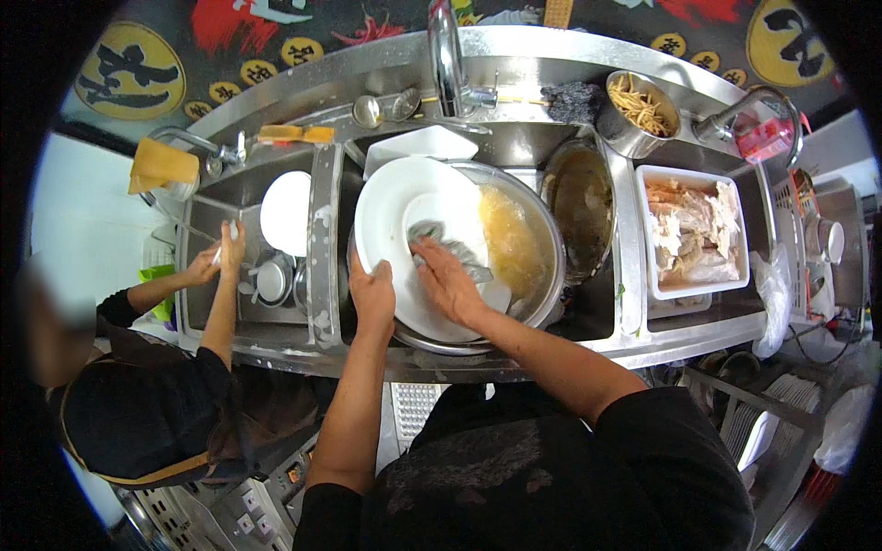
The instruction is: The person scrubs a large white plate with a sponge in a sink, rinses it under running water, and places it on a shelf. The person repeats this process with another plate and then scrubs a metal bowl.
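Observation:
My left hand (pixel 373 296) grips the near left rim of a large white dish (pixel 386 206), thumb on top. The dish is tilted over a round metal basin (pixel 557 275) of foamy yellowish water (pixel 517 241). Flat against the inside of the dish, my right hand (pixel 448 284) presses a crumpled grey cloth or scrubber (pixel 470 260); its exact kind is unclear. The palm and fingers partly cover it. Behind the dish, a white angular dish (pixel 422 148) leans at the back of the sink.
At the left sink basin (pixel 227 303), a co-worker's hands (pixel 224 255) hold something white. A dark, soiled pot (pixel 579 206) stands right of the basin. Farther right are a white tub (pixel 741 275) of pale food and a metal pot (pixel 623 138) of strips. A faucet (pixel 448 62) overhangs the back.

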`<state>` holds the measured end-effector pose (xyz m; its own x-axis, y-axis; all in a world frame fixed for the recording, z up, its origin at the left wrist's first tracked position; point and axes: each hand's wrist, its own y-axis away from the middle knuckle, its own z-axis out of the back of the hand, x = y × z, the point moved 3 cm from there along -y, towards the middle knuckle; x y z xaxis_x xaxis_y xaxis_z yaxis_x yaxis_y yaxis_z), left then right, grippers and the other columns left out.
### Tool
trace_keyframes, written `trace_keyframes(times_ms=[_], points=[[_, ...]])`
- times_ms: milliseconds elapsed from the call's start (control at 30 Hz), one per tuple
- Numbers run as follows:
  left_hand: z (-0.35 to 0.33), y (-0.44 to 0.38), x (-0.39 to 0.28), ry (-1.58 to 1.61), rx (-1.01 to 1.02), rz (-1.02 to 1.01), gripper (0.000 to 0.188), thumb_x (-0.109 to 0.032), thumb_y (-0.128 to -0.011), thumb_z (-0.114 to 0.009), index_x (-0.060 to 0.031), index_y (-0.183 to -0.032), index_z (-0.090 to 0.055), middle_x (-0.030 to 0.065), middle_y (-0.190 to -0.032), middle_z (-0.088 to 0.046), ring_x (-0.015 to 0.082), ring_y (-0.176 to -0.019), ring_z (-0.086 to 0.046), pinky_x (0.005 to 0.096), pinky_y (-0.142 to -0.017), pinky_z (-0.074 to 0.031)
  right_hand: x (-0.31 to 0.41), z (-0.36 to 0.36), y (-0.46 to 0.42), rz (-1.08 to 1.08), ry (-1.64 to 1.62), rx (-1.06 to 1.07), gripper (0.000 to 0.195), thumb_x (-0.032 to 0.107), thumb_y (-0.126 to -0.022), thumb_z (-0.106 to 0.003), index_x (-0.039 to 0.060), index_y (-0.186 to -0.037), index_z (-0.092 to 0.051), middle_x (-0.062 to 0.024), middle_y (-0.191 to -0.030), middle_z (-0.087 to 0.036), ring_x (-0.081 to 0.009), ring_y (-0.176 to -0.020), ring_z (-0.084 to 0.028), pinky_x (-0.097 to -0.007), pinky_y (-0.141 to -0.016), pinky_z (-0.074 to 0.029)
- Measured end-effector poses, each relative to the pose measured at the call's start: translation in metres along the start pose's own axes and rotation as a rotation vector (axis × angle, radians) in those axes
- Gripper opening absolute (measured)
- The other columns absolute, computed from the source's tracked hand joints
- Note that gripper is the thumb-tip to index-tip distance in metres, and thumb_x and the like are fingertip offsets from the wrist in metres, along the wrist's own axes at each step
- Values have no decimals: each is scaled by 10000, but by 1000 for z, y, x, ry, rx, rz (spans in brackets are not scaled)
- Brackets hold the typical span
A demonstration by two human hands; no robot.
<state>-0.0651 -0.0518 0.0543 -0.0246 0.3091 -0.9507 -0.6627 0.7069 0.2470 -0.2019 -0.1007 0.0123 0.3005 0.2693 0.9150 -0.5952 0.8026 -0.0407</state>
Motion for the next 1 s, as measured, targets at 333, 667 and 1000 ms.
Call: trace_keyframes(times_ms=[333, 667, 1000], points=[[-42, 27, -133, -739, 301, -837, 549, 88, -760, -494, -102, -1274, -526, 134, -999, -582, 320, -941, -581, 385, -850, -465, -61, 121, 43, -443, -54, -193, 263, 90, -835, -553, 76, -1090, -617, -129, -880, -638, -184, -762, -594, -321, -712, -488], [-17, 47, -99, -1061, 533, -1271, 448, 38, -688, -575, -143, -1090, -655, 54, -1034, -587, 257, -1028, -516, 400, -929, -382, -77, 192, 65, -452, -561, -652, 257, 52, -856, -499, 40, -1100, -577, -68, -905, -608, -151, -785, -560, -286, -701, -467], [10, 28, -23, 621, 190, 175, 442, -83, -881, -582, -60, -1303, -454, 119, -1321, -460, 274, -1229, -432, 388, -1039, -354, 7, 124, 23, -381, -4, 40, 364, 237, -918, -493, 132, -1266, -511, -143, -1030, -637, -249, -877, -616, -355, -841, -475]])
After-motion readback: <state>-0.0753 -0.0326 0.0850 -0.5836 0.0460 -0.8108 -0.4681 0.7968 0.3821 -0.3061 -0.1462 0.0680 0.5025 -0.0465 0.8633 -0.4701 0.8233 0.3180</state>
